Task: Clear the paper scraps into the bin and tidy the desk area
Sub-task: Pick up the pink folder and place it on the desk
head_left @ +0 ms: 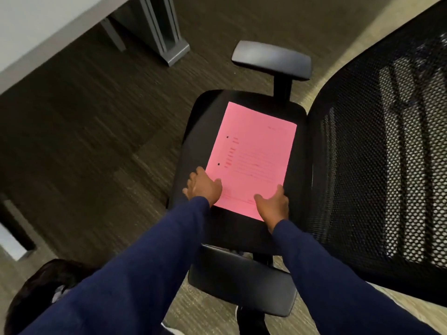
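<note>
Flatly, both hands' fingers, left hand (pixel 204 187) and right hand (pixel 273 204), splay released on smooth pink sheet (pixel 254 153); padded black seat (pixel 193 153)

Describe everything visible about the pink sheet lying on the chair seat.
The pink sheet of paper is rectangular and looks thin, lying flat on the black office chair seat, turned slightly askew. Faint printed lines cross it, too blurred to read, and two dark punch holes sit near its left edge. The left hand rests on its near left corner and the right hand on its near right corner; both hands are open, not gripping.
</note>
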The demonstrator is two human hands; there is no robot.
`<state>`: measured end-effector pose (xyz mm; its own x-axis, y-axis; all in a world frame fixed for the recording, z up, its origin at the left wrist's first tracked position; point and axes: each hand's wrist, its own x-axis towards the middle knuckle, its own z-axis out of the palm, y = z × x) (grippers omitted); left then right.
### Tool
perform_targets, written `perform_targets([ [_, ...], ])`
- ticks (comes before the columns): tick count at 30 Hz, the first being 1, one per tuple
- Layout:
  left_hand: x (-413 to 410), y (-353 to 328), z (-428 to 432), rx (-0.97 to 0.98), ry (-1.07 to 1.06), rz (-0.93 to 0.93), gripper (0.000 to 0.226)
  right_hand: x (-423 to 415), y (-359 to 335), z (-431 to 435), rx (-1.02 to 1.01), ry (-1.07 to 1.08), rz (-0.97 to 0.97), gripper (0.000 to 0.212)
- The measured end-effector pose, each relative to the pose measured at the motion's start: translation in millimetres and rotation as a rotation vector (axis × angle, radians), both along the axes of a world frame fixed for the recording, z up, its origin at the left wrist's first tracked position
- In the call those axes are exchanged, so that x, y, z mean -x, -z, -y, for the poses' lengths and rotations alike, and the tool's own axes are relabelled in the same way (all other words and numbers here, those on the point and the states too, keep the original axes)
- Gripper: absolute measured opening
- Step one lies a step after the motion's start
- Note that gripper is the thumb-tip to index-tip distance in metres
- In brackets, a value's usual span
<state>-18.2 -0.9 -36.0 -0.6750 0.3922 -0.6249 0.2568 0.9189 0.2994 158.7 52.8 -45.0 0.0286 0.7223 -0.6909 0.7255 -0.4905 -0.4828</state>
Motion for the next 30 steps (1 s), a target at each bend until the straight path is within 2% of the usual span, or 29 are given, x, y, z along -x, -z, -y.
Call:
perform_targets([
  [7,7,-20,1,-0.22,-0.035,0.186,0.026,-10,-15,-11,0.037,0.152,-0.056,0.059],
  [8,6,-27,1,-0.253,-0.049,0.213,0.024,-12,-15,-11,0.053,0.182,-0.081,0.061],
  [11,6,-48,7,-0.342,-0.056,0.242,0.023,-15,-15,-10,0.116,0.254,-0.115,0.088],
  [12,6,-54,11,-0.358,-0.046,0.25,0.022,-16,-14,-9,0.128,0.275,-0.131,0.088],
  [15,7,-68,23,-0.383,-0.034,0.281,0.021,-15,-23,-4,0.142,0.363,-0.218,0.061],
  [19,14,-93,40,-0.406,-0.071,0.292,0.022,-12,-33,4,0.137,0.46,-0.289,0.054],
  [22,20,-113,51,-0.431,-0.1,0.274,0.025,-5,-61,11,0.13,0.465,-0.301,0.033],
  [28,34,-167,69,-0.465,-0.155,0.287,0.03,16,-138,25,0.03,0.457,-0.305,0.017],
  [30,41,-192,78,-0.486,-0.171,0.275,0.03,26,-164,29,-0.005,0.427,-0.303,0.018],
])
